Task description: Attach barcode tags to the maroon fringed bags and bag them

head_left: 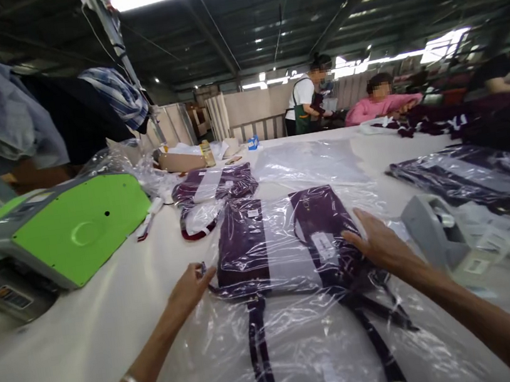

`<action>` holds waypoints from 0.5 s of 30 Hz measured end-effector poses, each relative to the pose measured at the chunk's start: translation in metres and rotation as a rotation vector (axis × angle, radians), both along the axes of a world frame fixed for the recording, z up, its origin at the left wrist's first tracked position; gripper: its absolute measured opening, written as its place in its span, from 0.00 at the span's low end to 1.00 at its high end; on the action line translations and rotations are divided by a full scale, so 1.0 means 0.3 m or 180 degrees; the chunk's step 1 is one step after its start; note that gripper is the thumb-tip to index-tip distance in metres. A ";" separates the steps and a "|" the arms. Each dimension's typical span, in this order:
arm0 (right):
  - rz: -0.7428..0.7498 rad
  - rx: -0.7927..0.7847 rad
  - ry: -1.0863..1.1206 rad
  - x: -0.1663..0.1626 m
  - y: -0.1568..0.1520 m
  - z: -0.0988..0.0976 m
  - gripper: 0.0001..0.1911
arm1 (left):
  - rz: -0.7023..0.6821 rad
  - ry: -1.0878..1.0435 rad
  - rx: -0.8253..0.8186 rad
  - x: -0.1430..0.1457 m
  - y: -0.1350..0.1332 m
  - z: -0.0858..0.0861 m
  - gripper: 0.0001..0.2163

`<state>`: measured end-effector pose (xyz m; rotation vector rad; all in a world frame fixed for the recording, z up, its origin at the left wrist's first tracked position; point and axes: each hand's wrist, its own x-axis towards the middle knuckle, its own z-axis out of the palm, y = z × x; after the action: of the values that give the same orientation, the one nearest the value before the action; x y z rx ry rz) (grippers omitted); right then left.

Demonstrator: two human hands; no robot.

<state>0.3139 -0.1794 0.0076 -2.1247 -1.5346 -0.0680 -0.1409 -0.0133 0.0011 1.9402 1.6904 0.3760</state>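
While a dark purple bag in clear plastic (247, 249) lies between the left hand (196, 281) and right hand (380, 242), the left fingers curl at its edge; I can't tell if they pinch. The right fingers spread at the other edge. Left of the left fingers sits a boxy, green and grey machine (80, 231).

The wrapped bag (244, 249) lies centrally on the tabletop (111, 318), straps (260, 348) extending toward the near side. Left: the machine (90, 233). Right: the small device (426, 230). Behind the bag, to the left: a second bag (239, 180); to the right: plastic film (310, 161). Behind the small device, farther right: a wrapped bundle (475, 172).
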 end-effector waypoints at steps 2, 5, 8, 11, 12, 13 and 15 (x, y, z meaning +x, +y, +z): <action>0.0442 0.0014 -0.0153 -0.104 0.092 0.019 0.39 | 0.0097 -0.0150 0.0025 0.056 0.058 0.016 0.40; 0.0775 -0.0206 -0.0442 -0.220 0.199 -0.044 0.39 | 0.0251 -0.0130 -0.0033 0.140 0.111 0.043 0.41; 0.0666 -0.0442 -0.0501 -0.240 0.242 -0.162 0.39 | 0.0236 -0.0334 -0.0400 0.179 0.106 0.058 0.34; 0.0646 -0.0418 -0.0465 -0.207 0.246 -0.243 0.41 | 0.0014 -0.1388 -0.1483 0.189 0.078 0.050 0.28; 0.0680 -0.0383 -0.0426 -0.195 0.245 -0.255 0.41 | 0.0036 -0.1758 -0.1873 0.193 0.069 0.045 0.27; 0.0719 -0.0361 -0.0366 -0.184 0.243 -0.259 0.41 | 0.0129 -0.2065 -0.2193 0.198 0.061 0.042 0.25; 0.0766 -0.0389 -0.0177 -0.171 0.239 -0.249 0.42 | 0.0387 -0.2535 -0.2433 0.218 0.047 0.052 0.21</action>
<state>0.2625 -0.1077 -0.0670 -2.0271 -1.8589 0.0528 -0.0753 0.0008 0.0168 0.9410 1.1583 0.3946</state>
